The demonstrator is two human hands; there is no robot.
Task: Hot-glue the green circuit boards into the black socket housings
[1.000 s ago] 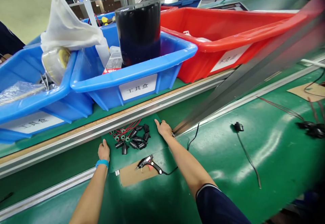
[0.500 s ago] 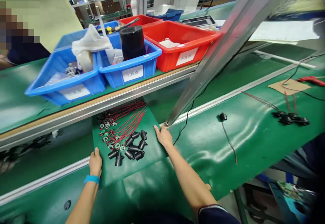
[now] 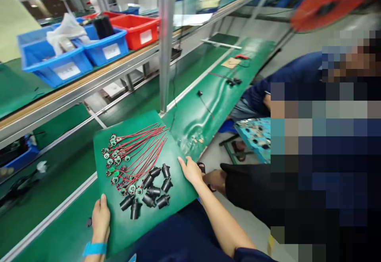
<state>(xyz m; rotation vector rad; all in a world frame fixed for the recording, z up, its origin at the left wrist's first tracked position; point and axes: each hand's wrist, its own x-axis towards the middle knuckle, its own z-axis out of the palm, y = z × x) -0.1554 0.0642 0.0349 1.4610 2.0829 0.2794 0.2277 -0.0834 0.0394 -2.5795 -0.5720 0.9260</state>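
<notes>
A flat green board (image 3: 116, 230) is held level in front of me, gripped at opposite edges. My left hand (image 3: 100, 217) is closed on its left edge, thumb on top, with a blue band (image 3: 94, 249) round the wrist. At the right edge my right hand (image 3: 190, 171) grips the board the same way; the fingers underneath are hidden. Several small round circuit boards (image 3: 117, 160) with long red wires (image 3: 145, 143) lie on its far half. Several black cylindrical housings (image 3: 153, 191) lie loose nearer to me.
Blue bins (image 3: 67, 71) and a red bin (image 3: 145, 37) stand on the raised shelf at left. A metal post (image 3: 165, 56) rises beyond the board. Along the green bench (image 3: 190, 111) lie black parts with wires (image 3: 233, 81). At right sits another person (image 3: 256, 91), beside a blue tray (image 3: 258, 139).
The board has been lifted off the bench and drawn toward me, with both hands still on its edges. My view has swung right, bringing the seated person into sight.
</notes>
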